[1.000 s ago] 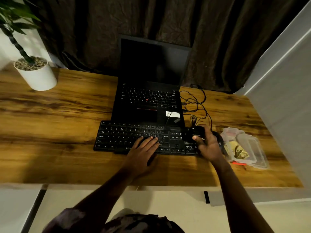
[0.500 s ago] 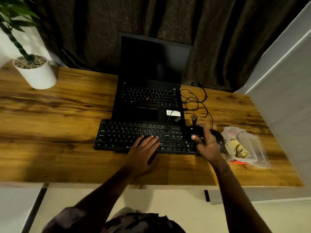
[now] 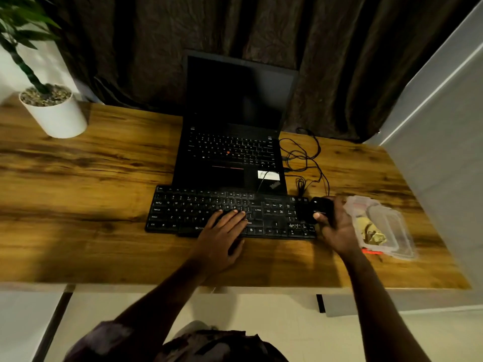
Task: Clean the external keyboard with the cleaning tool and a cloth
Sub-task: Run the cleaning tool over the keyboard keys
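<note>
- The external keyboard (image 3: 230, 212), black with pale legends, lies flat on the wooden bench (image 3: 91, 178), its far edge just against the front edge of an open black laptop (image 3: 232, 142).
- Readable on the keyboard: letter rows such as Q W E R T Y and A S D F G, "Ctrl" at both ends of the bottom row, "Enter" at the right of the letter block, and a pale logo on the front lip starting with "Z"; the rest of it is blurred.
- The left hand (image 3: 222, 239) lies palm down, fingers spread flat on the keys near the middle of the keyboard and the heel on the bench; it grips nothing.
- The right hand (image 3: 337, 228) is curled around a small black cleaning tool (image 3: 317, 207), thumb on its near side, holding it over the number pad at the keyboard's right end; whether the tool touches the keys cannot be told.
- The laptop screen is dark; a red dot sits among its keys and a white sticker on the palm rest is too blurred to read.
- Black cables (image 3: 303, 158) loop on the bench to the laptop's right.
- A clear plastic container (image 3: 392, 231) just beside the right hand holds a crumpled yellowish cloth (image 3: 371, 233).
- A white plant pot (image 3: 56, 118) stands at the bench's far left corner.
</note>
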The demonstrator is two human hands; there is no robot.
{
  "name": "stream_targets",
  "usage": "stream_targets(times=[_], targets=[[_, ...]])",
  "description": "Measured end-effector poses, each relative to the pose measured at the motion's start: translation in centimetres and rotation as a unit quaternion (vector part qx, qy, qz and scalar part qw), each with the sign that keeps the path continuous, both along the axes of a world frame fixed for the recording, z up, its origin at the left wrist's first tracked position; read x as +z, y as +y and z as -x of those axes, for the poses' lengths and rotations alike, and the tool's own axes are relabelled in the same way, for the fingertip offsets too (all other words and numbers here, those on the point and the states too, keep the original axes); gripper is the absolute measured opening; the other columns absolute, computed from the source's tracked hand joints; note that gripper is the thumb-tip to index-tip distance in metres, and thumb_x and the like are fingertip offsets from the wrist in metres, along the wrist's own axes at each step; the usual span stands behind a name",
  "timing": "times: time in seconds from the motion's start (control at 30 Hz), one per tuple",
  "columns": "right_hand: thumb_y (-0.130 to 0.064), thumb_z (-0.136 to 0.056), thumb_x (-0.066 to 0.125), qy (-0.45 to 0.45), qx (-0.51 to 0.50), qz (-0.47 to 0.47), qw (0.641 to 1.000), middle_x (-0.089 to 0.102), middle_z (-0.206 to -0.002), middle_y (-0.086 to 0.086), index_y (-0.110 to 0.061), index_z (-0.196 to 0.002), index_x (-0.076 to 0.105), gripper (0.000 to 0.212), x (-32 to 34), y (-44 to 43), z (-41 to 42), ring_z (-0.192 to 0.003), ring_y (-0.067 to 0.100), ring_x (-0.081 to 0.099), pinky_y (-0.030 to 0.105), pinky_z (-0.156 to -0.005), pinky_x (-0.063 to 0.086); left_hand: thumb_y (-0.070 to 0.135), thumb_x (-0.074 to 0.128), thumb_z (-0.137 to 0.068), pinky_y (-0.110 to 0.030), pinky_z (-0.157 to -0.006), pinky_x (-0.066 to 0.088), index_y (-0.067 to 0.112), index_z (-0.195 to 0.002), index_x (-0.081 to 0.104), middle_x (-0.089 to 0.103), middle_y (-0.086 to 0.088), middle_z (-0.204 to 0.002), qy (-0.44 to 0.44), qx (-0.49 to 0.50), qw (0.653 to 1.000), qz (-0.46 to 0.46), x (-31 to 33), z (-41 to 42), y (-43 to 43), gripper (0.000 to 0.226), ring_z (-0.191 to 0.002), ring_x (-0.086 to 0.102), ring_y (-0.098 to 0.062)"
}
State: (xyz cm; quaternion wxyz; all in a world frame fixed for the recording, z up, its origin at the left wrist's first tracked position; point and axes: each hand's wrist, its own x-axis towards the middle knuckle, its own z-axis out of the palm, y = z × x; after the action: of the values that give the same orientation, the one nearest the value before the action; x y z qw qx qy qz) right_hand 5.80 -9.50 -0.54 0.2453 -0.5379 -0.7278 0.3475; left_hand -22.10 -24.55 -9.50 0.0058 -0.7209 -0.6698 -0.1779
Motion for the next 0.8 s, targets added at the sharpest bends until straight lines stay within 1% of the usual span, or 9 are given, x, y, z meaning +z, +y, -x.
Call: stream_targets(times=[0.1, 0.17, 0.23, 0.3, 0.37, 0.47, 0.53, 0.67, 0.8], targets=[[-0.042, -0.087, 0.064, -0.009, 0.029, 0.009, 1.0, 0.054, -0.128, 0.018, -0.035, -0.147, 0.031, 0.069, -1.2, -0.5, 1.6, -0.11, 0.028, 0.059, 0.049, -0.082, 0.059, 0.049, 0.039, -0.099, -0.044, -0.122, 0.011, 0.021, -0.148, 0.044, 0.039, 0.0, -0.157, 0.009, -0.003, 1.0, -0.002, 0.0, 0.0, 0.1, 0.056, -0.146, 0.032, -0.017], [-0.046, -0.085, 0.065, 0.003, 0.03, 0.008, 1.0, 0.054, -0.128, 0.016, -0.035, -0.147, 0.032, 0.071, -1.1, -0.5, 2.0, -0.111, 0.027, 0.059, 0.048, -0.083, 0.058, 0.049, 0.039, -0.099, -0.044, -0.121, 0.01, 0.021, -0.147, 0.045, 0.04, -0.001, -0.157, 0.014, -0.004, 1.0, -0.001, 0.2, 0.1, 0.0, 0.056, -0.146, 0.033, -0.017], [-0.035, -0.089, 0.067, 0.014, 0.019, 0.007, 1.0, 0.056, -0.126, 0.013, -0.025, -0.146, 0.035, 0.066, -0.4, -0.2, 1.2, -0.112, 0.031, 0.06, 0.047, -0.083, 0.058, 0.049, 0.038, -0.1, -0.044, -0.121, 0.01, 0.021, -0.148, 0.044, 0.039, 0.0, -0.157, 0.007, -0.004, 1.0, -0.002, 0.2, 0.0, 0.0, 0.056, -0.147, 0.032, -0.017], [-0.011, -0.093, 0.063, 0.021, 0.011, 0.001, 1.0, 0.059, -0.118, 0.009, -0.012, -0.14, 0.04, 0.053, 0.1, 0.1, -0.3, -0.108, 0.033, 0.062, 0.035, -0.073, 0.06, 0.049, 0.038, -0.1, -0.044, -0.122, 0.009, 0.021, -0.148, 0.044, 0.039, 0.0, -0.158, -0.001, -0.003, 1.0, -0.002, 0.3, -0.1, -0.1, 0.056, -0.147, 0.031, -0.016], [0.001, -0.091, 0.062, 0.006, 0.008, -0.024, 1.0, 0.059, -0.116, 0.011, -0.005, -0.137, 0.042, 0.05, 0.9, 0.1, -1.8, -0.105, 0.033, 0.062, 0.021, -0.071, 0.058, 0.049, 0.039, -0.099, -0.044, -0.122, 0.01, 0.021, -0.148, 0.044, 0.039, 0.0, -0.157, -0.007, 0.0, 1.0, -0.002, 0.3, -0.1, 0.0, 0.056, -0.147, 0.031, -0.016], [0.003, -0.09, 0.063, -0.006, 0.005, -0.065, 0.998, 0.062, -0.113, 0.014, -0.003, -0.136, 0.043, 0.05, 0.7, 0.2, -2.9, -0.105, 0.033, 0.063, 0.025, -0.082, 0.055, 0.049, 0.04, -0.099, -0.047, -0.122, 0.014, 0.021, -0.148, 0.043, 0.039, 0.0, -0.157, -0.01, 0.0, 1.0, -0.002, 0.2, -0.1, 0.0, 0.057, -0.147, 0.031, -0.016], [0.0, -0.091, 0.064, 0.007, 0.005, -0.057, 0.998, 0.063, -0.112, 0.01, -0.004, -0.138, 0.042, 0.052, 0.4, -0.3, -2.3, -0.102, 0.027, 0.064, 0.023, -0.081, 0.055, 0.049, 0.041, -0.099, -0.047, -0.122, 0.016, 0.021, -0.148, 0.044, 0.04, 0.0, -0.157, -0.011, -0.002, 1.0, -0.005, 0.1, -0.1, 0.0, 0.056, -0.147, 0.031, -0.017], [-0.016, -0.093, 0.064, 0.005, 0.036, -0.033, 0.999, 0.064, -0.111, 0.008, -0.017, -0.138, 0.042, 0.051, -0.5, -1.9, 0.2, -0.101, 0.024, 0.065, 0.043, -0.08, 0.06, 0.049, 0.039, -0.1, -0.049, -0.122, 0.019, 0.021, -0.148, 0.044, 0.04, 0.0, -0.157, -0.006, 0.0, 1.0, -0.002, 0.1, -0.1, 0.0, 0.056, -0.147, 0.031, -0.016], [-0.049, -0.086, 0.063, -0.004, 0.024, -0.011, 1.0, 0.06, -0.122, 0.012, -0.028, -0.146, 0.034, 0.07, -0.6, -1.6, 0.1, -0.11, 0.027, 0.061, 0.051, -0.085, 0.057, 0.048, 0.04, -0.1, -0.048, -0.123, 0.019, 0.021, -0.148, 0.045, 0.04, 0.0, -0.157, 0.0, -0.003, 1.0, -0.002, 0.1, -0.1, 0.0, 0.055, -0.147, 0.031, -0.017]])
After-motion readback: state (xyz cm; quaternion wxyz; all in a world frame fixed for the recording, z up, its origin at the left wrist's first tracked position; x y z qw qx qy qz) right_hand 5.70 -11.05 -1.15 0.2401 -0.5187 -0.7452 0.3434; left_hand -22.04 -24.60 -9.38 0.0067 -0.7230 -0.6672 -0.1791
